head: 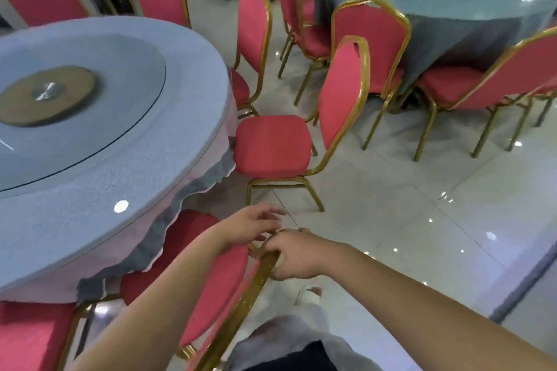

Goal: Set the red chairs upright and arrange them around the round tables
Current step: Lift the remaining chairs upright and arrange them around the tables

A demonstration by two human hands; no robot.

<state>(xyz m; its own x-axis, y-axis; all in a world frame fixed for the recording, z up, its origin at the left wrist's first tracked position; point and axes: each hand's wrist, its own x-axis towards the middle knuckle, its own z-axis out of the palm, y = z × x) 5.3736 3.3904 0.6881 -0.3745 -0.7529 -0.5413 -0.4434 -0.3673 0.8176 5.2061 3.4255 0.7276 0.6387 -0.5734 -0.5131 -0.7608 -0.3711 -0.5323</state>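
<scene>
The red chair (217, 289) has a soft red back and a shiny gold metal frame. It sits close to the round table (90, 190), with its seat partly hidden under the thin, wavy-edged cloth. The right hand (292, 253) is curled tight round the gold top bar. The left hand (256, 226) rests beside it with loose, spread fingers, though it looks blurry. The floor (422, 220) is shiny pale tile. Another chair (272, 144) stands nearby.

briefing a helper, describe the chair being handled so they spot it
Find the near, pale-clothed round table. A red chair stands at its near edge. Only this one has the right hand gripping its gold frame, left hand alongside.
</scene>
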